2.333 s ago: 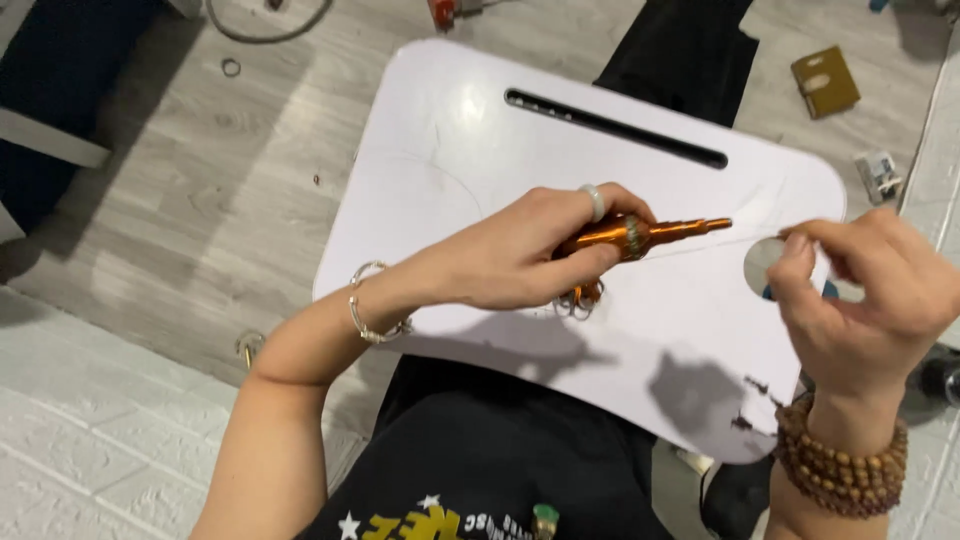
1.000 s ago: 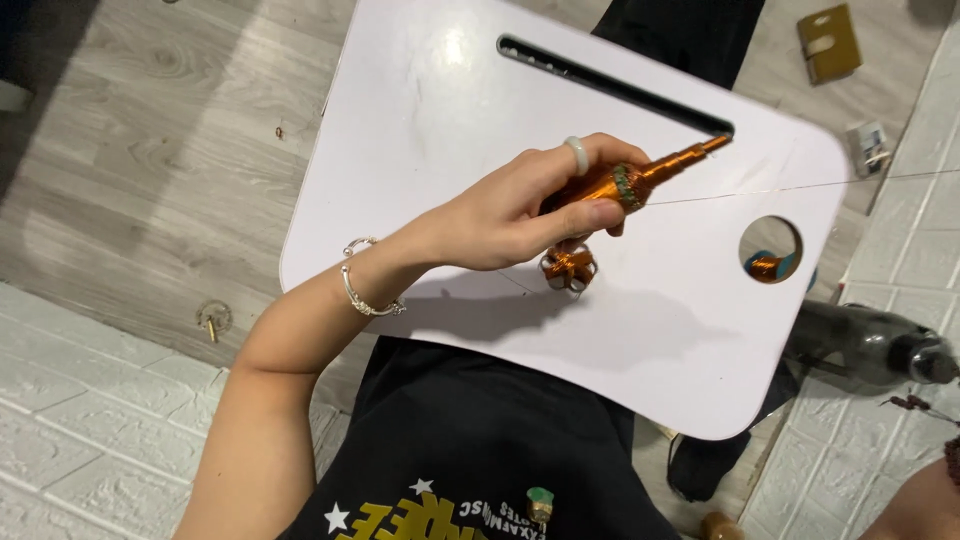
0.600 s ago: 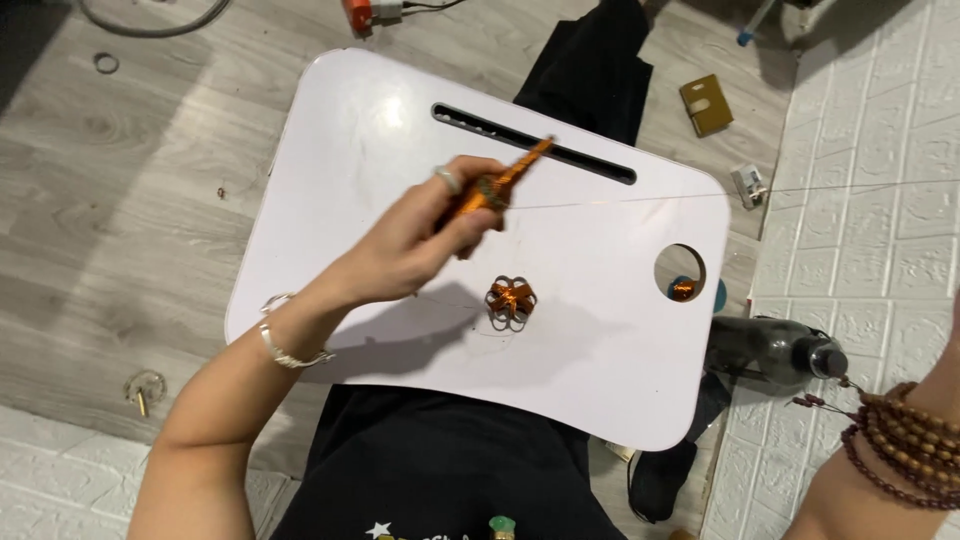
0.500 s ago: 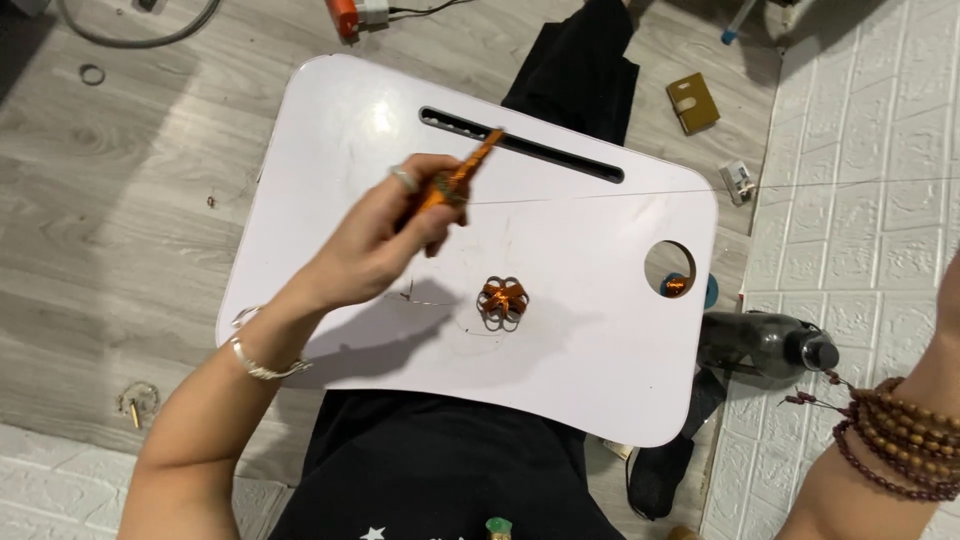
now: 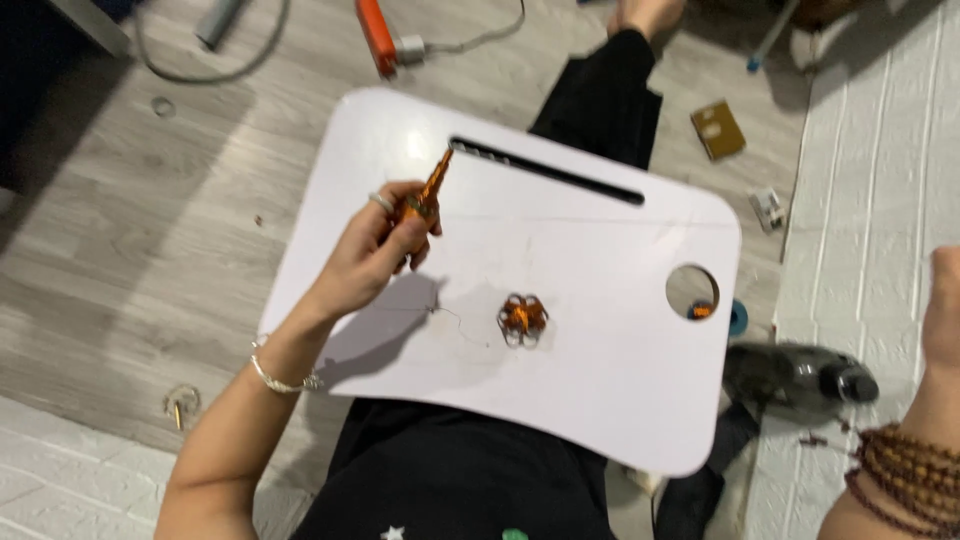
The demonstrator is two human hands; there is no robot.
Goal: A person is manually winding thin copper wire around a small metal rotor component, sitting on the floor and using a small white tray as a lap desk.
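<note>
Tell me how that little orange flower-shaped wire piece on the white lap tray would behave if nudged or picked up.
The wire flower looks small and thin-looped, so it is probably very light and would slide on the smooth white tray. Its open loops likely bend if pinched. A fine wire tail trails off it, so that might drag or snag.

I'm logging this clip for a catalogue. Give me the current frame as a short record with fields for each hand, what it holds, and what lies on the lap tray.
left hand: gripping an orange pen-like tool, tip pointing up and away
right hand: at the frame's right edge, off the tray, only partly seen
lap tray: white, with a slot and a round hole
on tray: small orange wire flower, thin wire trailing left
floor right: dark bottle
</note>
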